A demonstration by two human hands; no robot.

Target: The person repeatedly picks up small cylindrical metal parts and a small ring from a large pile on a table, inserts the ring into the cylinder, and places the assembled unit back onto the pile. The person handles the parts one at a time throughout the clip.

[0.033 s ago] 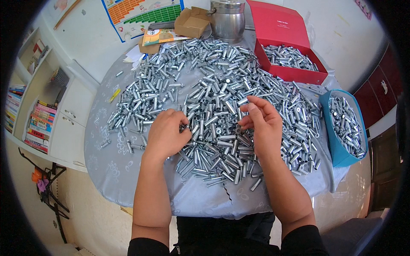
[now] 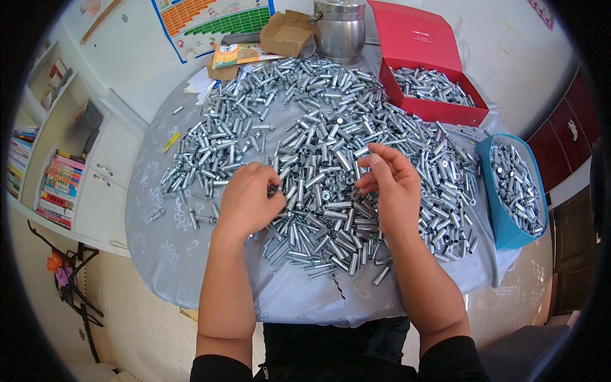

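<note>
A broad heap of shiny metal sleeves and bolts (image 2: 337, 210) covers the middle of the table. At the heap's near left, my left hand (image 2: 248, 197) is closed, thumb against the bent fingers. A small metal fastener (image 2: 274, 190) shows partly between them, its exact kind hidden. Across from it, my right hand (image 2: 396, 184) hovers over the heap with curled fingers, the index finger raised above the others. Whatever its fingertips pinch is too small to make out. The two hands are apart, with loose sleeves and bolts between them.
An open red box (image 2: 439, 114) full of metal pieces stands at the back right. A teal bin (image 2: 509, 239), also filled, sits at the right edge. A steel pot (image 2: 339, 32) and a cardboard box (image 2: 286, 33) are at the back; a yellow tool (image 2: 170, 142) lies left on the grey tablecloth (image 2: 168, 254).
</note>
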